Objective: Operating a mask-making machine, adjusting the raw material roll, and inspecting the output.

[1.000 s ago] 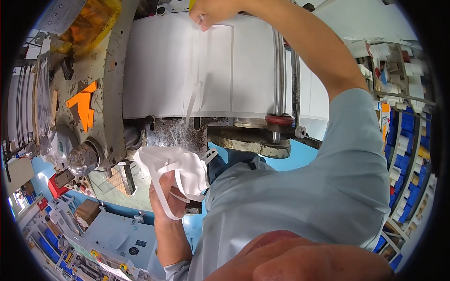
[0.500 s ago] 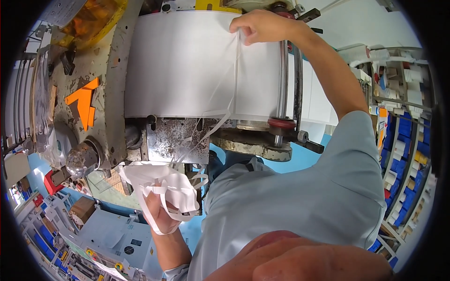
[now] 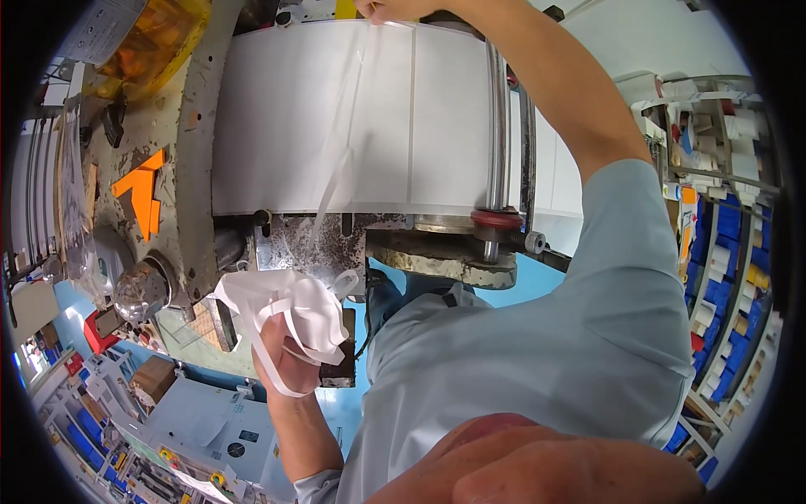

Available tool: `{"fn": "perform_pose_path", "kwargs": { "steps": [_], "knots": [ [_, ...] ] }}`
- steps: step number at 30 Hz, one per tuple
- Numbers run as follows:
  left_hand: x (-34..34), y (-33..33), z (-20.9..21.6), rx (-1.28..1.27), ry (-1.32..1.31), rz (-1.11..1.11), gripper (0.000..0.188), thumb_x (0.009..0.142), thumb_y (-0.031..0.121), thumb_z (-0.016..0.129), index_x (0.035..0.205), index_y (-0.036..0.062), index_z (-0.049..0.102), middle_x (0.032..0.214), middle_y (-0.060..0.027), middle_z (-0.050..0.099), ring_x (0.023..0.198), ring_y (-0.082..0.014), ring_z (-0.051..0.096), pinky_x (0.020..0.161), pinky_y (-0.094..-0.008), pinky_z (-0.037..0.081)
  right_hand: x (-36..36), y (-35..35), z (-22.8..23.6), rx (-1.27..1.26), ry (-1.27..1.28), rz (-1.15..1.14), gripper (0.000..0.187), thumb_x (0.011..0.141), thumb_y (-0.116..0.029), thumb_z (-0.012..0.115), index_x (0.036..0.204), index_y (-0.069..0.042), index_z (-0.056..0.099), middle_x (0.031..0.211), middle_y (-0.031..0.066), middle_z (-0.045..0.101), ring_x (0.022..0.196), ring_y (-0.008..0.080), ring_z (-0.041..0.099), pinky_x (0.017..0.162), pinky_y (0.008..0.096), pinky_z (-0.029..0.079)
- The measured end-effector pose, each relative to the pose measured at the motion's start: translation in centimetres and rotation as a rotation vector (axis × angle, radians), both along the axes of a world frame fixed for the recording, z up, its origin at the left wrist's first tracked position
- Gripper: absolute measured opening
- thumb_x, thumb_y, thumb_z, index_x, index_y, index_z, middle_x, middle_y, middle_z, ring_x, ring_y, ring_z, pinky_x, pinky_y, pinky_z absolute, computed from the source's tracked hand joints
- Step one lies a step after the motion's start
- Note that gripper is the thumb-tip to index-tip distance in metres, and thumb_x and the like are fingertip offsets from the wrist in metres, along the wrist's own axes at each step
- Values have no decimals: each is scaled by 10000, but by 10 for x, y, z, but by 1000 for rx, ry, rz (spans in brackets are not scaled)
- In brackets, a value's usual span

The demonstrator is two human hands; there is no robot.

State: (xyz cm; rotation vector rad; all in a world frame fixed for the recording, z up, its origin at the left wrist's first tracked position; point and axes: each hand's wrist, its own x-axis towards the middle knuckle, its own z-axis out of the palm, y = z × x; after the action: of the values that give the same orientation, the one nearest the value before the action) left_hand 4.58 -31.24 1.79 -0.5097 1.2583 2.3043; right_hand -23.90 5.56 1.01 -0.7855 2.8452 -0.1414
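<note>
A crumpled bundle of white paper-like strips [image 3: 315, 315] sits in my left hand [image 3: 290, 361], whose fingers wrap around it at the lower left, with loose loops hanging over them. At the top edge of the view my right hand [image 3: 401, 8] is closed in a pinch on a thin white strip [image 3: 337, 172]. That strip slants down across the wide white web [image 3: 285, 118] of the machine toward the bundle. A narrow straight line [image 3: 412, 126] runs lengthwise on the web, right of the strip. Part of my right hand is cut off by the picture's edge.
The machine's worn beige side frame [image 3: 180, 143] carries an orange arrow [image 3: 143, 191] on the left. A steel roller shaft [image 3: 495, 126] with a red collar [image 3: 495, 218] stands right of the web. Shelves with blue bins [image 3: 726, 286] line the far right.
My right hand has moved left and up toward the top edge, drawing the strip along. The strip now lies farther left over the web. My left hand keeps its bundle nearly in place.
</note>
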Motion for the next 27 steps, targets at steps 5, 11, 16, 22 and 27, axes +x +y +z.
{"fn": "perform_pose_path", "kwargs": {
  "steps": [5,11,16,22,27],
  "knots": [
    [1,-1,-2,21,-4,10,481,892,335,573,1270,47,497,1135,-107,617,977,-244,630,805,-387,535,-28,-14,2,13,-55,49,177,780,-227,607,878,-98,679,899,148,676,845,325,637,726,423,482],
    [9,-9,2,-43,5,78,486,885,302,588,1272,27,482,1132,-126,615,975,-263,630,804,-395,536,-28,-16,-4,-158,35,94,203,802,-204,588,931,-71,670,927,155,675,864,323,634,750,412,480],
    [8,-12,5,78,54,8,478,881,293,599,1260,23,486,1125,-138,612,983,-271,624,805,-397,534,9,10,19,-116,-192,91,229,813,-162,567,997,-61,659,928,143,674,875,289,633,781,384,476],
    [4,-1,11,-13,1,7,478,883,285,591,1269,32,464,1099,-121,610,953,-258,622,792,-385,528,15,36,29,-320,-777,-157,245,968,-166,451,1047,8,605,986,98,643,840,191,648,764,332,550],
    [4,4,9,-28,-14,15,471,883,286,591,1262,33,469,1093,-115,609,941,-257,624,790,-389,526,6,44,13,-390,-822,-291,237,955,-192,485,993,11,601,928,103,649,827,181,643,754,313,539]
  ]
}}
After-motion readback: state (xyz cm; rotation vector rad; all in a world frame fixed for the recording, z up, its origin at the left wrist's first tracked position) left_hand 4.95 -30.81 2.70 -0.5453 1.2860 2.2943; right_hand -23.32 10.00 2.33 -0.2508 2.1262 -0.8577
